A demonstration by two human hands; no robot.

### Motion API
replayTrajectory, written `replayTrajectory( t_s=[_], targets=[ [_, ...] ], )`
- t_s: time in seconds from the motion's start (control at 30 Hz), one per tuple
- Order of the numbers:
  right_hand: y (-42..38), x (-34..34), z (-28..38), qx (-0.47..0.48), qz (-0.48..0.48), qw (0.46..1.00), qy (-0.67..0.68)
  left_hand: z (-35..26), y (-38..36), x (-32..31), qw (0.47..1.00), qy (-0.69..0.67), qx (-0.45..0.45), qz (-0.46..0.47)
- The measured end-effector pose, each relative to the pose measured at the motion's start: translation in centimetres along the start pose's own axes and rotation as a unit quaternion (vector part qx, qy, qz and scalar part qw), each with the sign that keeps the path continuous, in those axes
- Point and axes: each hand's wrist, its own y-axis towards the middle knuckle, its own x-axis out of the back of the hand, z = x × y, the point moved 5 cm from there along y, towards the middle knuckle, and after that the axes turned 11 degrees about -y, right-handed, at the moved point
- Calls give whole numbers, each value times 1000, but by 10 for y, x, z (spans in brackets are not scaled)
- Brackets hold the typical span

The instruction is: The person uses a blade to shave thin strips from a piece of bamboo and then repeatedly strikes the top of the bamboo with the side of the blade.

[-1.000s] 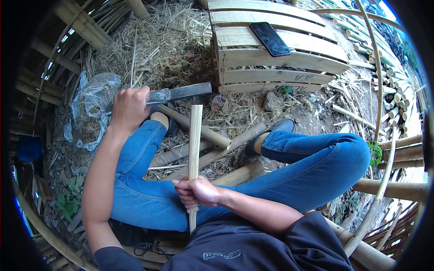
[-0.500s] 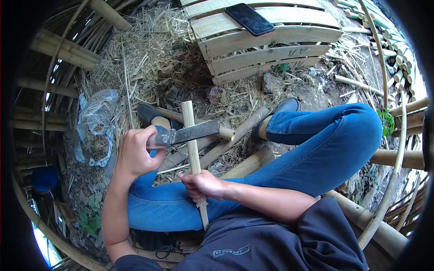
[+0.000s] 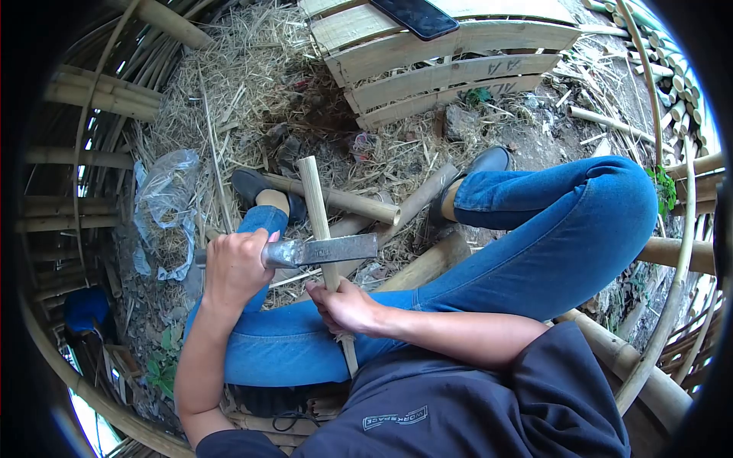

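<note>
My left hand (image 3: 235, 266) is wrapped round the metal handle of a knife (image 3: 340, 249), palm down, with the handle's end sticking out to the left. The knife's heavy, square-ended blade lies across a pale split bamboo stick (image 3: 314, 191), overlapping it just above my other hand. My right hand (image 3: 347, 307) is closed round the stick below the blade. Curled shavings show on the stick right under that hand. The stick's upper end points away from me, and its lower end reaches my lap at the shirt's hem.
My jeans-clad legs (image 3: 534, 237) are bent around the work. Bamboo pieces (image 3: 359, 204) lie between my feet. Ahead stands a slatted wooden crate (image 3: 458, 65) with a phone (image 3: 416, 17) on top. A plastic bag (image 3: 166, 195) lies left on the straw. Cut bamboo (image 3: 679, 99) is stacked far right.
The knife has come down along the stick towards my right hand, and my left wrist has turned so the handle shows. The stick leans slightly more to the left.
</note>
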Motion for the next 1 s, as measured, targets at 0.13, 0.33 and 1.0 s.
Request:
replayTrajectory(
  t_s=[0.13,0.33,1.0],
  targets=[
    [-1,0,3,17,-3,999,-36,8,3,4,999,15,12,-28],
    [-2,-6,0,19,10,999,-49,36,22,38,991,85,47,-89],
    [1,6,5,66,-84,978,-179,9,0,14,999,31,-10,-6]
  ],
)
